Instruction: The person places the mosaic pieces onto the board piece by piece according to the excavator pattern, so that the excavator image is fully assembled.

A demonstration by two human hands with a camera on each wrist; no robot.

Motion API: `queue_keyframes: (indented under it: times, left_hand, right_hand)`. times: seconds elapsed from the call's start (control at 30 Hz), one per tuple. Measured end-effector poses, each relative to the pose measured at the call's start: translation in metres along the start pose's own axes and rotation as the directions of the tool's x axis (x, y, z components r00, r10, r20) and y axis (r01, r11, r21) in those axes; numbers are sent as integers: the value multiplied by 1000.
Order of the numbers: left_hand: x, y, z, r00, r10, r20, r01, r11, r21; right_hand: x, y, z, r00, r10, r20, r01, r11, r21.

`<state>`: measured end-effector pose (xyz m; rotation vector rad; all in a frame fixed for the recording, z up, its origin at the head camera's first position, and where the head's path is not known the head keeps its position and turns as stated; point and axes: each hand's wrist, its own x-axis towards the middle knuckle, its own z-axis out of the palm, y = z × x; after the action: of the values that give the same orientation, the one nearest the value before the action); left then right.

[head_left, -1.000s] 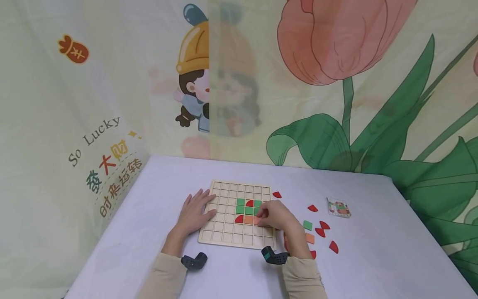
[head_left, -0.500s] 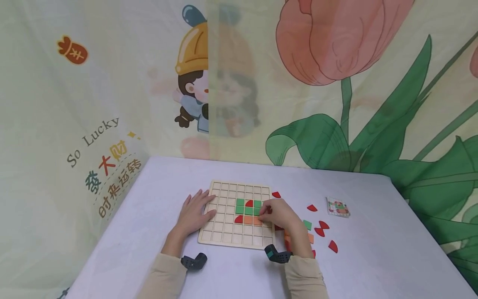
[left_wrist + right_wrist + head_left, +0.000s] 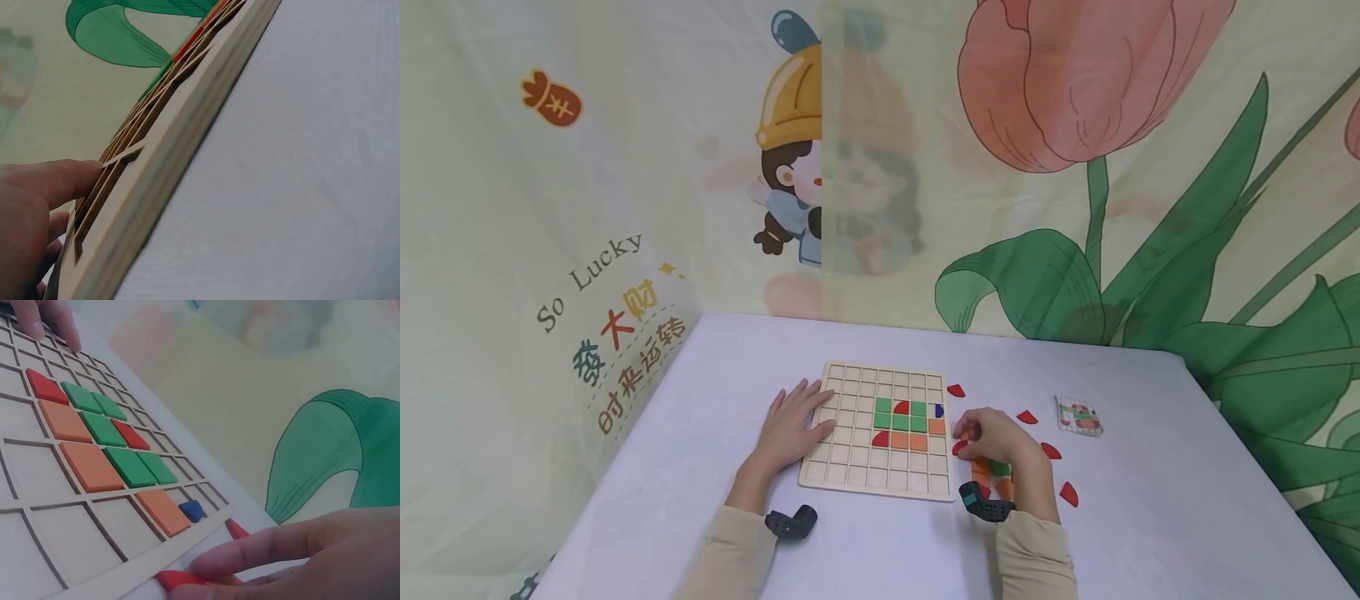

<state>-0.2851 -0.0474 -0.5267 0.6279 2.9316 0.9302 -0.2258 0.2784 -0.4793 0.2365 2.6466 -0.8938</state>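
**Ana:** Where is the red piece (image 3: 178,579)?

**Ben:** It lies on the table (image 3: 1150,517), just beside the right edge of the board (image 3: 850,475). The right hand (image 3: 996,437) is on it. The fingers (image 3: 262,553) curl down and seem to pinch it. It does not look lifted yet.

**Ana:** And the other hand?

**Ben:** The left hand (image 3: 790,425) lies flat on the board's left side. Its fingers are straight and hold nothing. They just press the board down.

**Ana:** What is on the board?

**Ben:** Green squares (image 3: 900,414) in the middle. Orange squares (image 3: 908,442) below them, and one orange square (image 3: 936,426) at the right. Two red pieces sit in there too, and a small blue piece (image 3: 938,410).

**Ana:** What else is on the table?

**Ben:** More red pieces (image 3: 1070,494) lie loose, right of the hand. A small card (image 3: 1079,416) is further right.

**Ana:** What could go wrong?

**Ben:** The piece is thin and flat, I think. It could slip out of the fingers, because there is little to hold. It also has a round side, so it could go into a hole turned the wrong way. Then it would not sit flat.

**Ana:** Anything more?

**Ben:** The sleeve (image 3: 1033,554) is close to the loose pieces. It might push them about. And if the left hand lets go, the board could slide.
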Motion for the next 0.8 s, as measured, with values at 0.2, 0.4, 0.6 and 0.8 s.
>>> queue_keyframes:
  times: [0.2,0.4,0.6,0.8]
  left_hand:
    - [0,1,0,1000,4,0,-4,1000,-6]
    - [0,0,0,1000,-3,-4,3,1000,0]
    - [0,1,-1,1000,-8,-2,8,1000,-6]
    - [1,1,0,1000,-7,2,7,1000,3]
  right_hand:
    - [6,2,3,997,18,-74,-17,1000,13]
    - [10,1,6,994,36,-104,-38,999,-22]
    - [8,-4,5,993,30,-118,-34,999,-29]
    - [2,-9,0,991,-1,-137,-6,999,-53]
